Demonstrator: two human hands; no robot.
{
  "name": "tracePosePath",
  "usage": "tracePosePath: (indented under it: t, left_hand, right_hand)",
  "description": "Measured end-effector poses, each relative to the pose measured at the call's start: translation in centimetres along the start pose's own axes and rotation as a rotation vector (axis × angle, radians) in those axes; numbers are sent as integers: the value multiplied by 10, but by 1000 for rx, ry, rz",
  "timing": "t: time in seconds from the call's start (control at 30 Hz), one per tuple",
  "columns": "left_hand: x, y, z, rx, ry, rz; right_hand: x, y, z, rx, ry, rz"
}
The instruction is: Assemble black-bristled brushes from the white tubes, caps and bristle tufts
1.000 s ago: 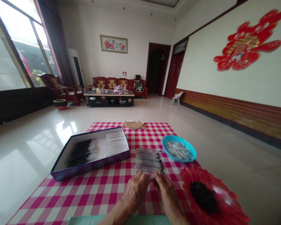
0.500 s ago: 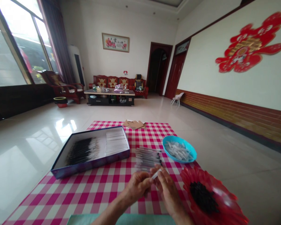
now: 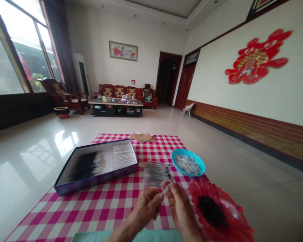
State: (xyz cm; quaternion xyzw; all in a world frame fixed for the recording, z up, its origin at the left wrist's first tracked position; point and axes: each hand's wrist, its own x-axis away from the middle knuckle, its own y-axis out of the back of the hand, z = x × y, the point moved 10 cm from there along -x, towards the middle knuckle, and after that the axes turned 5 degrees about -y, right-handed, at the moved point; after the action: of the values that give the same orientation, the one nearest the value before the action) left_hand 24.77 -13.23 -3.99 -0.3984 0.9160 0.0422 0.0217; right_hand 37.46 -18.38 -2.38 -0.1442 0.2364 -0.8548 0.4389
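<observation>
Both hands (image 3: 147,206) (image 3: 181,208) are curled closed, the fingertips of each pinching a small pale tube (image 3: 167,189) between them. Just right of the right hand lies a red flower-shaped plastic dish (image 3: 232,210) holding a heap of black bristle tufts (image 3: 211,211). Just beyond the hands, a row of slim clear dark-tipped tubes (image 3: 156,173) lies on a pink-and-white checked cloth (image 3: 108,215) spread over the tiled floor (image 3: 35,174). Beside the row sit a blue bowl (image 3: 178,158) of small white pieces (image 3: 187,164) and, to the left, an open box (image 3: 96,181) of bristle-tipped tubes. Cardboard scraps (image 3: 142,137) lie at the cloth's far edge.
</observation>
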Motion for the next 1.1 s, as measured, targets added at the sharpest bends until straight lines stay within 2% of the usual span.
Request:
tracePosePath:
  t: [0.07,0.1,0.2,0.27,0.33,0.47,0.57,0.67,0.8,0.9,0.97,1.03,1.1]
  left_hand:
    - [8,-8,30,277,248,83]
    - [10,-7,39,356,302,89]
    - [3,6,49,392,235,21]
    - [-4,10,51,396,183,1]
    - [-7,8,53,421,170,8]
    - [-6,2,50,463,131,54]
    - [-5,0,49,480,137,67]
    - [-6,1,50,494,133,64]
    - [-6,1,50,527,117,51]
    - [-5,4,44,509,90,28]
    - [-5,12,34,428,45,4]
    - [-8,28,16,284,-28,-20]
    - [-15,56,-9,58,-124,-65]
  right_hand:
    - [-4,6,36,-53,118,-35]
    - [-7,7,52,-44,152,-32]
    - [-25,4,78,175,108,48]
    - [-46,13,89,481,117,22]
    - [-70,27,104,883,212,-70]
    - [-118,55,117,1130,285,-148]
    - [-135,63,118,1237,335,-159]
    - [-132,59,116,1286,402,-169]
    - [-97,28,100,1278,520,-116]
    - [-54,-3,69,1201,601,1]
    - [-28,-14,40,1091,598,74]
    - [-12,-17,8,987,537,153]
    - [-3,-14,-20,927,493,207]
